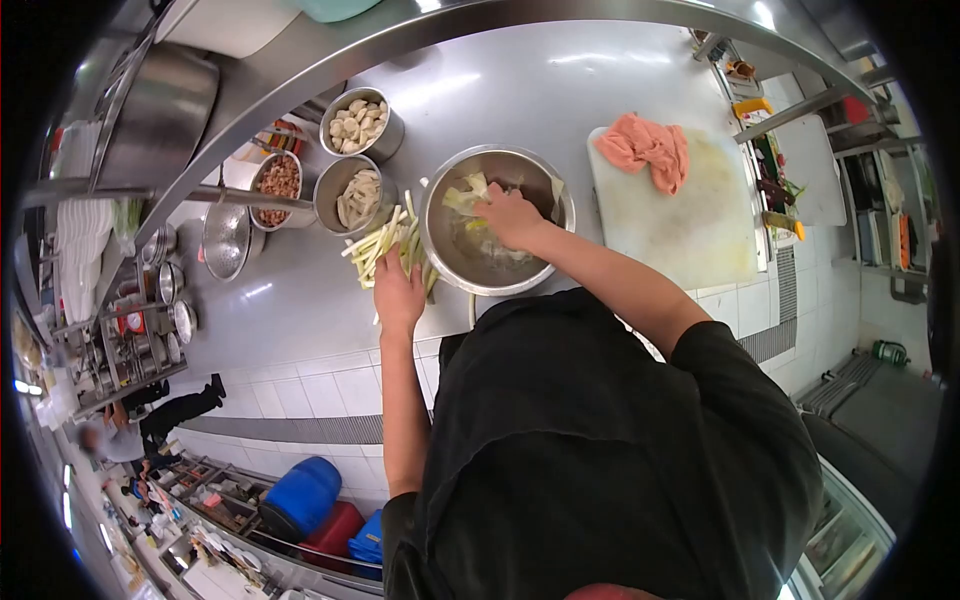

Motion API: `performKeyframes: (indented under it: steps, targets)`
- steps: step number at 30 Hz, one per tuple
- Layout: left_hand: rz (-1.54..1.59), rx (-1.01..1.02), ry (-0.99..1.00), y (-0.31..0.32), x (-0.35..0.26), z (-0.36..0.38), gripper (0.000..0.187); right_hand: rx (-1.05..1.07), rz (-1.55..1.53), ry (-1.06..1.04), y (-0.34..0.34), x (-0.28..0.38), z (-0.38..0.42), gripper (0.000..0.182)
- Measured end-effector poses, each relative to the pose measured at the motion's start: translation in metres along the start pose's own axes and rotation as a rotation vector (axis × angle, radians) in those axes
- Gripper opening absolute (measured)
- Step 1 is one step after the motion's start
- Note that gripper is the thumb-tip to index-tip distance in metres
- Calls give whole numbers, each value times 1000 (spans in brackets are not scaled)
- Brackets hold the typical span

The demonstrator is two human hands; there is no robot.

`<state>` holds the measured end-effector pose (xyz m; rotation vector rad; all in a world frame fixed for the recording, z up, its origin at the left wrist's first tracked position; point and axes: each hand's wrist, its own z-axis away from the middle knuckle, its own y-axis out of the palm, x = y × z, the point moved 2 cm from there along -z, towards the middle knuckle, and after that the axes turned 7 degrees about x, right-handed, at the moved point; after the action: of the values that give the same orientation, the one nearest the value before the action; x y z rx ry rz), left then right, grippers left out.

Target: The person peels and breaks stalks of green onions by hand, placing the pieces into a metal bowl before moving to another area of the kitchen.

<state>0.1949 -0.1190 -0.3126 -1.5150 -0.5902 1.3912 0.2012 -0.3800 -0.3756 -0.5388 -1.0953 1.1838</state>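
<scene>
My left hand (399,293) lies palm down at the near edge of a loose pile of pale green stalks (375,243), its thumb and fingers apart and touching them. My right hand (512,218) reaches into a wide metal bowl (447,278), fingers closed on pale yellow-green leafy pieces (465,196). Its fingertips are partly hidden among them. More wet-looking scraps cling to the bowl's inside. The bowl stands on a steel table (300,310), just right of the stalks.
Metal pots of pale chunks (358,127), whitish slices (358,198) and reddish-brown pieces (279,178) stand at left, beside a perforated metal bowl (228,240). A pink cloth (648,152) lies on a white cutting board (680,230). A shelf rail (400,40) crosses overhead. Another person (125,440) is far left.
</scene>
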Motion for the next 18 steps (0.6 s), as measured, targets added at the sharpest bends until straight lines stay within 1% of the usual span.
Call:
performKeyframes:
  steps: [2, 3, 5, 7, 8, 9, 10, 11, 13, 14, 16, 17, 18]
  targets:
    - [-6, -7, -7, -4, -3, 7, 48, -25, -89, -12, -2, -14, -6, 45]
    - [22, -25, 10, -5, -2, 14, 47, -32, -79, -16, -8, -25, -9, 45]
    - [53, -39, 21, -5, 0, 33, 45, -108, -227, -231, -14, -41, -9, 40]
    - [168, -52, -44, -2, 5, 51, 41, -115, -264, -216, -47, -33, 11, 41]
    - [173, -48, -75, -4, 3, 62, 36, -162, -376, -223, -60, -29, 20, 42]
    - [173, -54, -80, -2, 5, 72, 36, -212, -486, -231, -73, -26, 25, 43]
    - [196, -62, -81, 2, 8, 82, 35, -257, -535, -224, -84, -23, 31, 45]
    - [218, -69, -85, 3, 8, 91, 35, -253, -533, -233, -86, -24, 30, 45]
    - [212, -72, -111, 8, 10, 106, 34, -459, -651, -285, -95, -29, 28, 43]
    - [292, -58, -153, 7, 7, 113, 33, -451, -654, -291, -103, -30, 31, 43]
    - [413, -38, -204, 6, 1, 122, 32, -128, -1095, -280, -120, -28, 40, 39]
    - [411, -46, -205, 7, -1, 125, 32, -127, -1093, -288, -117, -31, 42, 39]
    - [448, -31, -187, 7, -3, 125, 31, -120, -1163, -272, -111, -33, 41, 38]
